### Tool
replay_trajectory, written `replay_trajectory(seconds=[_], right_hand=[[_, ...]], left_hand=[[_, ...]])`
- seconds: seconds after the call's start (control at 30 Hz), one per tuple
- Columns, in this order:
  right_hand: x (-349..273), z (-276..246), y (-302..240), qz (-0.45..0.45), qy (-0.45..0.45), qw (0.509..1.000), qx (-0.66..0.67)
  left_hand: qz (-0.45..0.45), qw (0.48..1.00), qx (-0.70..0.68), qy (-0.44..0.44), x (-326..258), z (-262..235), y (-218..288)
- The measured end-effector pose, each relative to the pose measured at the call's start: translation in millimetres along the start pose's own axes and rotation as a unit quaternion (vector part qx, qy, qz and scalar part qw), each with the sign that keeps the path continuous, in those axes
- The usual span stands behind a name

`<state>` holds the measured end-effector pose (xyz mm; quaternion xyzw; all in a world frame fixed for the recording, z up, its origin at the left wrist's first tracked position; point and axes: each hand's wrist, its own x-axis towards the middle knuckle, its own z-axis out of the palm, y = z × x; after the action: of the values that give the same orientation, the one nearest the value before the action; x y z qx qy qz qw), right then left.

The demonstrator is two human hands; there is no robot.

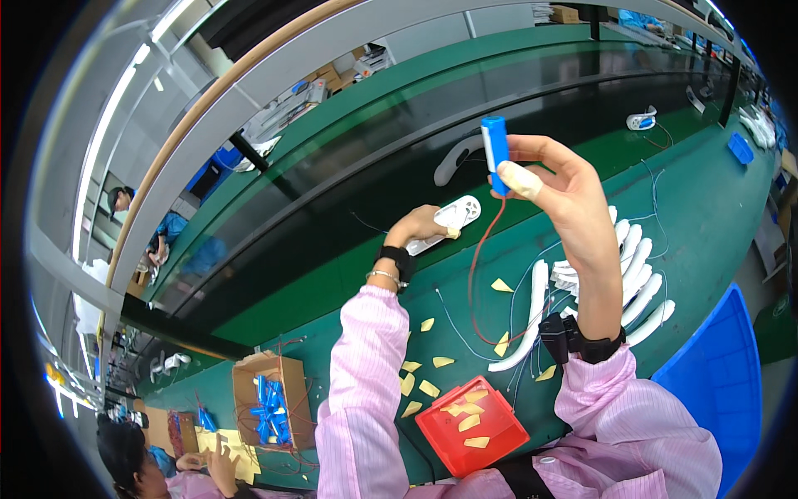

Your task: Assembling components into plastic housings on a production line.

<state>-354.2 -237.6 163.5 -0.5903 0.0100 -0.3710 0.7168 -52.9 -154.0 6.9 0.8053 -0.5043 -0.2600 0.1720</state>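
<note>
My right hand (559, 187) is raised and pinches a blue cylindrical battery (496, 150) upright between thumb and fingers. A thin red wire (474, 287) hangs from its lower end and loops down toward the bench. Yellow covers the tip of that thumb. Farther left and lower, my left hand (420, 224) grips a white, elongated plastic casing (467, 213) with round openings at its far end. Some of this casing is hidden under the fingers, and a yellow covering shows on a fingertip. Both wrists wear dark bands.
Several curved white parts (532, 320) with thin wires lie at right. A red tray (474, 457) holds yellow pieces; more are scattered beside it. Blue batteries fill a cardboard box (298, 391). A blue bin (715, 366) stands at right. A co-worker (125, 457) sits lower left. Beyond runs a dark conveyor (332, 175).
</note>
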Motion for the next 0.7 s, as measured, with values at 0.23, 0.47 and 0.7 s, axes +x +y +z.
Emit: replay_trajectory(seconds=[0.23, 0.47, 0.7], right_hand=[[5.1, 20.2, 17.4, -0.009, 0.024, 0.998, -0.058], [-15.6, 83.7, 60.0, -0.067, 0.005, 0.986, -0.153], [-39.8, 109.6, 55.6, -0.091, -0.005, 0.970, -0.224]], left_hand=[[0.042, 0.908, -0.307, 0.283, -76.5, 9.6, 70.2], [0.155, 0.726, -0.527, 0.413, -165.3, 18.0, 144.1], [0.143, 0.667, -0.554, 0.478, -180.4, 40.4, 154.6]])
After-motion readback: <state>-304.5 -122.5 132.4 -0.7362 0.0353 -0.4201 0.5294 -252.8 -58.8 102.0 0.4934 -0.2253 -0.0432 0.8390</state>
